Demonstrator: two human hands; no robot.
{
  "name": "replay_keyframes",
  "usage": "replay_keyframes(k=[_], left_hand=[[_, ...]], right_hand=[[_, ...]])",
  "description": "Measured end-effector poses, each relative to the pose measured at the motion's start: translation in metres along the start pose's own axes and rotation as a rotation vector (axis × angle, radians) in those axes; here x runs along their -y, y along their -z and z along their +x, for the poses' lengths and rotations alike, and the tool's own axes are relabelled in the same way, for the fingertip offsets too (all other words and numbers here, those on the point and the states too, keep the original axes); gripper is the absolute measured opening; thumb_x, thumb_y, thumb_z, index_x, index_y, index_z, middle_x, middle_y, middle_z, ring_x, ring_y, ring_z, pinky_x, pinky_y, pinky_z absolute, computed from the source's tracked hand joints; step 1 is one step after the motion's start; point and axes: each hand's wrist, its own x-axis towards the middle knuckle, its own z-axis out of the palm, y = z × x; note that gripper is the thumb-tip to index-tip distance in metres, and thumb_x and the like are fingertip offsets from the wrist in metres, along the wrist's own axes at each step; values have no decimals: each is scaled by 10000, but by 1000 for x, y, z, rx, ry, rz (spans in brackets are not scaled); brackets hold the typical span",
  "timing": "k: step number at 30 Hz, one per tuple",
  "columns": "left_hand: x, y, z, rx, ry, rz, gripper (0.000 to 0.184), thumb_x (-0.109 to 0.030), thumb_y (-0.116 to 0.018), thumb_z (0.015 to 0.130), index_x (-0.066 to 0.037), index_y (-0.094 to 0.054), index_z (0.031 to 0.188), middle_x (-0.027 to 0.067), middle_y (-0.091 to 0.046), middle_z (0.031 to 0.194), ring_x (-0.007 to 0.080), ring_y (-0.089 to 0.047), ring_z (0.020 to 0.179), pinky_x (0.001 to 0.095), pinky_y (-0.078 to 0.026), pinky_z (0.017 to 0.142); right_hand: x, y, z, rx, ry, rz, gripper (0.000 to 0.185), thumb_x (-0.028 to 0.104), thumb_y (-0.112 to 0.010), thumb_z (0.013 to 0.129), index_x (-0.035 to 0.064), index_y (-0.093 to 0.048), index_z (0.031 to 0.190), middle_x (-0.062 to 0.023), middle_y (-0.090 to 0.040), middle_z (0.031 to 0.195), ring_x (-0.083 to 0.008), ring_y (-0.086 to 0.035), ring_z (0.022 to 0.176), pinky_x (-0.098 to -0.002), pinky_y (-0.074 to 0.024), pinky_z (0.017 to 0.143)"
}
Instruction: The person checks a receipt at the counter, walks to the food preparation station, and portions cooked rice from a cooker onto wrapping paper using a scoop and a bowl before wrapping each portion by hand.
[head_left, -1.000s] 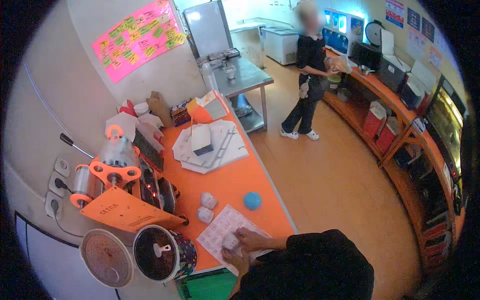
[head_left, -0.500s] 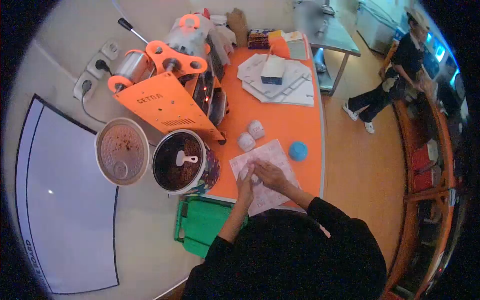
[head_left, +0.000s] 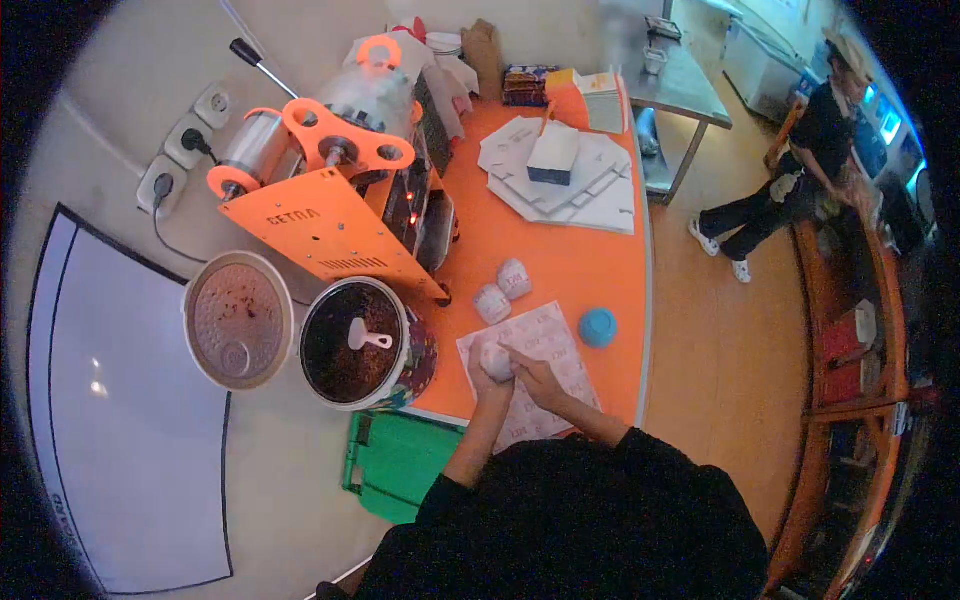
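Over the printed wrapping paper (head_left: 560, 375) I hold a round paper-wrapped bundle (head_left: 497, 362), pale with pink print; what is inside is hidden. My left hand (head_left: 484, 378) is closed around its left and lower side. The fingers of my right hand (head_left: 537, 379) press on its right side, index finger along the top. Two similar wrapped bundles, one nearer (head_left: 492, 304) and one farther (head_left: 514, 279), sit touching or nearly so beyond the paper. A small blue cup (head_left: 598, 327) stands to the right of the paper.
An open tub (head_left: 330, 395) of dark crumbly food holds a white scoop (head_left: 367, 337); its lid (head_left: 238, 320) is beside it. An orange sealing machine (head_left: 320, 220) stands behind. White sheets (head_left: 605, 205) and a box (head_left: 553, 158) lie farther back. A person (head_left: 830, 150) works at right.
My hands have parted slightly, so the wrapped bundle shows between them. My right hand has moved down and now presses its side. The camera view has shifted a little.
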Motion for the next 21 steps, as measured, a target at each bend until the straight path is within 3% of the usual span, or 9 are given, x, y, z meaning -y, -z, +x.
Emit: replay_keyframes(k=[2,5,7,8,9,11,13,16,21], left_hand=[[0,-6,-3,-75,-105,188,255,-370,-496,872,-123,-556,891,40,-583,811,208,-601,745,352,-537,672],[-17,1,21,-145,-223,217,289,-383,-557,856,-98,-540,813,35,-556,751,154,-583,675,292,-500,558],[-27,0,38,-435,-80,345,418,-498,-507,842,-88,-563,907,59,-587,817,241,-594,775,382,-515,727],[-31,-7,46,-434,-80,345,418,-498,-507,842,-88,-563,907,59,-587,817,241,-594,775,382,-515,727],[-33,-15,53,-500,-149,892,482,-527,-516,830,-60,-567,938,80,-600,836,269,-594,772,397,-500,754],[-34,-3,74,-533,-215,1445,548,-557,-526,817,-33,-570,968,101,-613,855,298,-593,770,412,-486,781],[-27,29,110,-445,-697,1680,459,-476,-613,798,-21,-563,761,117,-597,760,272,-580,765,404,-439,688],[-21,44,124,-559,-804,1845,502,-482,-623,785,-26,-480,940,183,-533,906,324,-530,870,435,-414,752],[-9,66,114,-744,-661,1896,723,-493,-638,763,-34,-341,1237,293,-425,1149,410,-446,1046,488,-373,859]], right_hand=[[-6,-3,-4,81,-130,107,433,197,-448,903,46,-423,1308,-233,-506,1237,-342,-504,1147,-364,-398,952],[-20,-6,-2,174,153,-277,491,332,-434,928,-22,-436,1268,-241,-527,1193,-381,-511,1088,-439,-383,945],[-12,2,-3,196,123,-281,468,314,-439,923,-22,-454,1247,-227,-527,1194,-376,-504,1094,-436,-373,955],[-8,5,-1,211,94,-284,445,297,-444,917,-21,-471,1227,-214,-528,1196,-370,-498,1100,-434,-363,966],[-15,7,-1,210,93,-285,445,297,-444,917,-21,-471,1227,-214,-528,1196,-370,-498,1100,-434,-363,966],[-34,11,-2,69,138,-555,388,250,-455,897,3,-510,1190,-193,-560,1141,-364,-530,1038,-419,-394,934],[-47,15,-3,21,192,-588,347,204,-457,880,19,-519,1166,-189,-563,1103,-358,-521,1042,-421,-398,916],[-55,16,-11,-18,209,-592,311,160,-458,862,32,-527,1137,-187,-572,1054,-351,-523,1032,-420,-410,889],[-64,20,-10,0,107,-423,298,169,-454,862,15,-521,1108,-199,-602,994,-345,-573,964,-404,-446,845]])
